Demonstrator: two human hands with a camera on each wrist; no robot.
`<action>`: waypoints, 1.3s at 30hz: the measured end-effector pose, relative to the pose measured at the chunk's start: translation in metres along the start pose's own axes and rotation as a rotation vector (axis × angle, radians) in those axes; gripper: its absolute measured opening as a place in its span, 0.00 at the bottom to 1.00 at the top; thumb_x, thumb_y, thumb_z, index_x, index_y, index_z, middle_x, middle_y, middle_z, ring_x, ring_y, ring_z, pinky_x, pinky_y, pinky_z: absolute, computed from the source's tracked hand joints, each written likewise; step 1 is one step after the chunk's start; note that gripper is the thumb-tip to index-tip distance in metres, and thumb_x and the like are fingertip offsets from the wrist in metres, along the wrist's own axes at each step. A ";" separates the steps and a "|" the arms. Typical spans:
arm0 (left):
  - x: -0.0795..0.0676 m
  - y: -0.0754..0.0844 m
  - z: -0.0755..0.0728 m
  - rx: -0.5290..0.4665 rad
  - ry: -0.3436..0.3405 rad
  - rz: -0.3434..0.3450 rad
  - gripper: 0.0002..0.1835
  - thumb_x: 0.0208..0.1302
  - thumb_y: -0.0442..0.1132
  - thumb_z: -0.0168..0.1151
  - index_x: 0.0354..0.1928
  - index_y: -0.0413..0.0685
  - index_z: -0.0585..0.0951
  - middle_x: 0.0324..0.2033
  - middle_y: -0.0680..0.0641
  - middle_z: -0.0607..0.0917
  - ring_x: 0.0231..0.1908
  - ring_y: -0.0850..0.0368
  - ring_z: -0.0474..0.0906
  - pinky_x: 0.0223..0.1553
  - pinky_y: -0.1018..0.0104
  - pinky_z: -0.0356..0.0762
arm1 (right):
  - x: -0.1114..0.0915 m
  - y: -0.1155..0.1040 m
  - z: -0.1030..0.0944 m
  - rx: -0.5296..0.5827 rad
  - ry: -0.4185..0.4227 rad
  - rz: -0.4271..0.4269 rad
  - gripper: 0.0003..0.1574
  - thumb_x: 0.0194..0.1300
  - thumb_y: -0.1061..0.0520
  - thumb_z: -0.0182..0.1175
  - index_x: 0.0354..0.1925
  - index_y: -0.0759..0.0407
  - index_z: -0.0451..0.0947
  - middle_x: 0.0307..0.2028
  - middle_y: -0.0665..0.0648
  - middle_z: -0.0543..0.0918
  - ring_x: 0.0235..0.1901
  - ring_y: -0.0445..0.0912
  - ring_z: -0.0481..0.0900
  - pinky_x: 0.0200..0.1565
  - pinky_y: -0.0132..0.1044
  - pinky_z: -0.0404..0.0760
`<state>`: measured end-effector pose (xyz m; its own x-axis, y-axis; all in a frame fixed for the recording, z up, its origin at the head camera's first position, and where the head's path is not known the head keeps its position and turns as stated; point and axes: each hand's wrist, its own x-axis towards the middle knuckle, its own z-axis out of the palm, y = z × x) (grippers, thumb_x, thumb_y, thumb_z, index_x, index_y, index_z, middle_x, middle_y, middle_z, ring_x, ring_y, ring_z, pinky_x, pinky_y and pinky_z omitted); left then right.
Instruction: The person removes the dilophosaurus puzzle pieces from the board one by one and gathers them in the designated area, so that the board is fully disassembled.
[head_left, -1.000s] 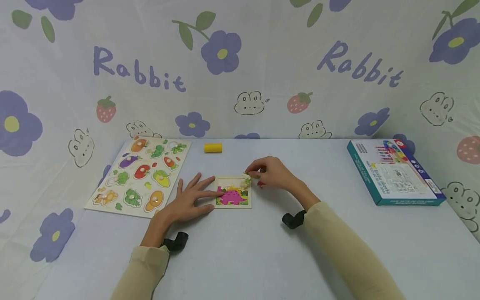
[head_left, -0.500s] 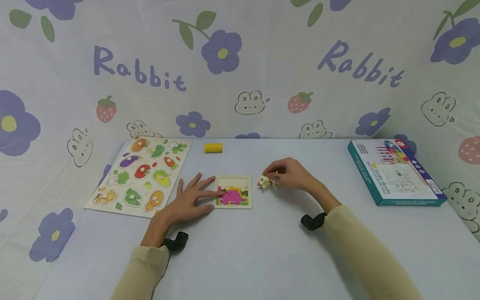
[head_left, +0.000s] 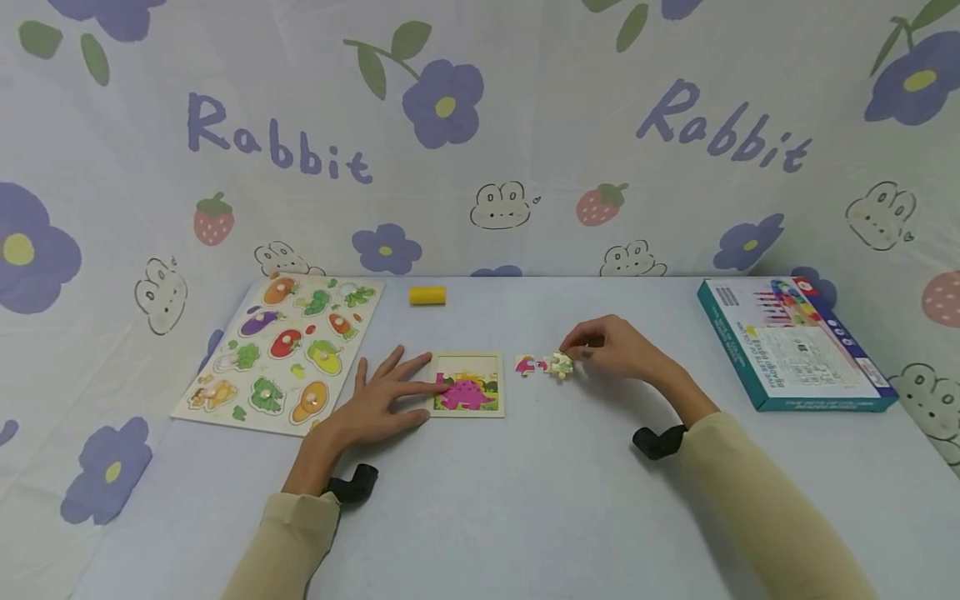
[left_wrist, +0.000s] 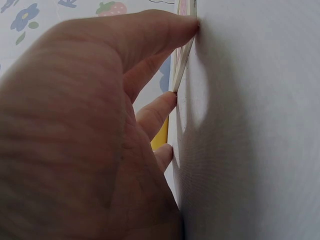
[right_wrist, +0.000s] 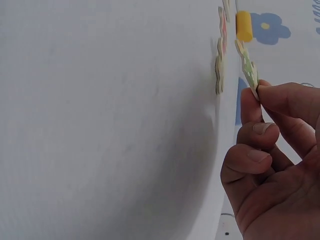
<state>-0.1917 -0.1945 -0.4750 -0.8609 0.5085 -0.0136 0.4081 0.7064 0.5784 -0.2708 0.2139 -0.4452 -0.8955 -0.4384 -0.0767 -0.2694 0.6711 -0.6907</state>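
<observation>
My left hand lies with fingers spread at the left side of a small wooden jigsaw tray. One finger rests on the pink dinosaur picture in its lower part; the tray's upper part shows bare wood. In the left wrist view the thumb touches the tray's edge. To the right of the tray, my right hand pinches a green-and-cream puzzle piece between thumb and finger, raised off the table. Loose pieces lie just below and left of it, among them a pink one.
A vegetable knob-puzzle board lies left of the left hand. The yellow cylinder sits at the table's back. At far right is a teal-edged box. A patterned cloth hangs behind the table.
My right hand has moved right, from the tray's upper right corner to beyond the loose pieces, carrying a puzzle piece. More of the pink piece shows now. The left hand stays in place.
</observation>
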 end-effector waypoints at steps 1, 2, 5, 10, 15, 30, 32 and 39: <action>0.000 0.000 0.000 0.001 0.000 0.001 0.24 0.71 0.52 0.63 0.69 0.68 0.82 0.84 0.46 0.59 0.86 0.33 0.35 0.75 0.19 0.18 | -0.001 0.001 -0.001 -0.006 -0.004 0.009 0.11 0.74 0.62 0.62 0.48 0.55 0.90 0.48 0.56 0.91 0.49 0.49 0.82 0.55 0.42 0.81; 0.000 0.000 0.000 0.003 0.000 0.002 0.24 0.71 0.52 0.63 0.69 0.68 0.82 0.84 0.46 0.59 0.86 0.33 0.36 0.75 0.19 0.18 | -0.002 0.002 -0.003 -0.010 -0.008 0.017 0.12 0.74 0.62 0.61 0.48 0.55 0.90 0.48 0.56 0.91 0.49 0.49 0.82 0.55 0.42 0.81; 0.000 0.000 0.000 0.007 -0.001 0.003 0.25 0.71 0.52 0.63 0.69 0.68 0.82 0.84 0.46 0.59 0.86 0.33 0.36 0.75 0.19 0.18 | -0.007 0.004 -0.007 -0.016 -0.017 0.039 0.12 0.73 0.63 0.61 0.49 0.56 0.89 0.49 0.57 0.91 0.50 0.50 0.83 0.56 0.44 0.82; 0.000 -0.001 0.000 0.014 -0.006 -0.005 0.25 0.71 0.53 0.63 0.69 0.69 0.82 0.85 0.47 0.59 0.86 0.33 0.35 0.76 0.20 0.17 | -0.010 0.009 -0.011 -0.022 -0.025 0.059 0.12 0.73 0.63 0.61 0.50 0.57 0.89 0.50 0.58 0.91 0.50 0.50 0.83 0.55 0.43 0.82; 0.000 0.000 0.000 0.015 -0.010 -0.011 0.25 0.71 0.53 0.63 0.69 0.70 0.81 0.85 0.47 0.58 0.86 0.34 0.35 0.76 0.20 0.17 | -0.010 0.015 -0.011 -0.038 -0.037 0.067 0.12 0.74 0.62 0.61 0.49 0.57 0.89 0.49 0.57 0.91 0.48 0.49 0.82 0.51 0.39 0.80; 0.000 0.000 -0.002 0.035 -0.001 -0.001 0.24 0.72 0.52 0.62 0.69 0.67 0.82 0.84 0.46 0.60 0.86 0.33 0.36 0.76 0.19 0.19 | -0.006 0.016 -0.012 -0.108 -0.022 0.034 0.10 0.73 0.61 0.63 0.48 0.55 0.90 0.45 0.55 0.91 0.44 0.48 0.80 0.49 0.38 0.79; 0.001 0.000 -0.001 0.032 -0.007 -0.006 0.25 0.72 0.53 0.62 0.69 0.68 0.81 0.85 0.47 0.59 0.86 0.34 0.36 0.76 0.20 0.18 | -0.006 0.016 -0.012 -0.109 -0.020 0.031 0.10 0.73 0.61 0.63 0.47 0.55 0.90 0.45 0.55 0.91 0.45 0.49 0.80 0.49 0.39 0.79; 0.000 -0.002 0.000 0.032 -0.004 -0.001 0.25 0.71 0.52 0.63 0.69 0.68 0.82 0.85 0.47 0.59 0.86 0.33 0.36 0.76 0.19 0.19 | -0.006 0.017 -0.011 -0.120 -0.021 0.024 0.10 0.73 0.61 0.63 0.47 0.54 0.91 0.47 0.56 0.91 0.45 0.49 0.80 0.48 0.38 0.79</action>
<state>-0.1928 -0.1955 -0.4759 -0.8601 0.5098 -0.0170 0.4172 0.7222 0.5517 -0.2741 0.2341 -0.4482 -0.8948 -0.4333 -0.1079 -0.2900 0.7476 -0.5976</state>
